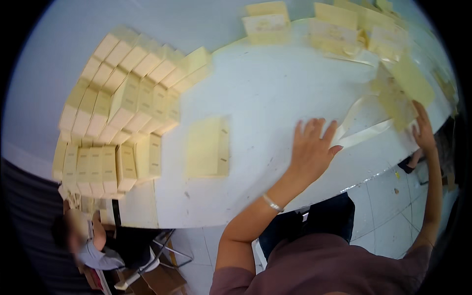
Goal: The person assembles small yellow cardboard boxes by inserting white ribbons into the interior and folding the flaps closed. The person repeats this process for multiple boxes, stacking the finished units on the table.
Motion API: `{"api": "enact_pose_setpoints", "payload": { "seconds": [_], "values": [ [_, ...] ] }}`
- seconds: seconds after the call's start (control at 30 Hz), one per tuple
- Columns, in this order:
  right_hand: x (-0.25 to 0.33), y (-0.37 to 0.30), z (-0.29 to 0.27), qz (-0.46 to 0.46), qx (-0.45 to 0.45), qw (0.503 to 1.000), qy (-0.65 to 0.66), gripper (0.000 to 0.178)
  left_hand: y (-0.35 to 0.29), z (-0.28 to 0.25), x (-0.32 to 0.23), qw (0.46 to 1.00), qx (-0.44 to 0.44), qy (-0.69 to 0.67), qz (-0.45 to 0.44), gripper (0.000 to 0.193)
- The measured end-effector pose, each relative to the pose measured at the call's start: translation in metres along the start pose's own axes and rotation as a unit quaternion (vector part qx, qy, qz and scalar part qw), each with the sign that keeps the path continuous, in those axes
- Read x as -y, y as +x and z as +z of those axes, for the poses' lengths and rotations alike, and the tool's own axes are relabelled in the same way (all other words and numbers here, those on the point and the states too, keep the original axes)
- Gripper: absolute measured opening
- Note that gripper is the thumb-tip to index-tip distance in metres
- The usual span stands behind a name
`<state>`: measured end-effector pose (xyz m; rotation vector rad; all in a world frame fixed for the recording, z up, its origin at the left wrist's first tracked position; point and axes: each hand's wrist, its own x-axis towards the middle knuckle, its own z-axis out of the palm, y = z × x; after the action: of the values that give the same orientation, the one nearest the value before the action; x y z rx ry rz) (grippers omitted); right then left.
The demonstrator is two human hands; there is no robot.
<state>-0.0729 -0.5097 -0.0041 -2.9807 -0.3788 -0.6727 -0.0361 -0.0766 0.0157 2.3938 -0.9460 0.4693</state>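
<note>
My left hand (313, 147) is spread low over the white table, its fingers apart. Its thumb and forefinger are beside a loose cream ribbon (366, 133) that loops out from a cream cardboard box. That box (395, 96) is tilted at the right, with a printed front and a pale yellow flap (413, 81) raised. Against the box's near right edge is my right hand (423, 127), fingers stretched out and thumb apart; I cannot tell how firmly it touches. A single closed cream box (207, 147) lies to the left of my left hand.
Stacked cream boxes (132, 98) fill the table's left side. Along the far edge stand an open box (267, 24) and several more opened ones (339, 29) with ribbons. Another person (98, 246) sits at lower left by a folding metal stand (169, 248). The table's curved edge (295, 205) runs before me.
</note>
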Motion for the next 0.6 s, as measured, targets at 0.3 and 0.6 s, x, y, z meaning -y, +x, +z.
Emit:
{"api": "enact_pose_setpoints", "payload": {
  "seconds": [0.3,0.6],
  "values": [
    [0.125,0.004,0.001,-0.032,-0.222,0.959,0.173,0.044,-0.092,-0.15,0.106,0.851,0.167,0.162,-0.471,0.088],
    [0.321,0.09,0.0,-0.009,0.039,0.789,0.613,0.06,-0.091,-0.096,0.039,0.512,-0.026,-0.766,-0.389,0.064]
  ]
}}
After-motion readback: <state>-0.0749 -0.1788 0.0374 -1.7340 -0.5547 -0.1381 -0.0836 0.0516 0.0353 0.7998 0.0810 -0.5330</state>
